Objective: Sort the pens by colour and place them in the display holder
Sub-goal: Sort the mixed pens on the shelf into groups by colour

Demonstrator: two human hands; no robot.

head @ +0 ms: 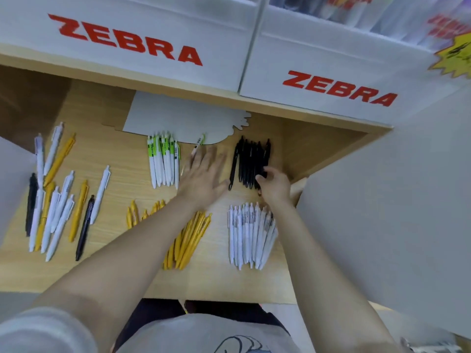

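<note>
Pens lie in groups on a wooden counter. A row of black pens sits at the back right; my right hand curls its fingers round their near ends. My left hand lies flat with straight fingers between the black pens and a row of white-and-green pens. One white-and-green pen lies by my left fingertips. Yellow pens lie under my left forearm, white pens under my right wrist. A mixed heap of white, yellow and black pens is at the left.
White display boxes marked ZEBRA stand on a shelf above the counter, with a second one to the right. A white card lies at the counter's back. A white panel walls off the right side.
</note>
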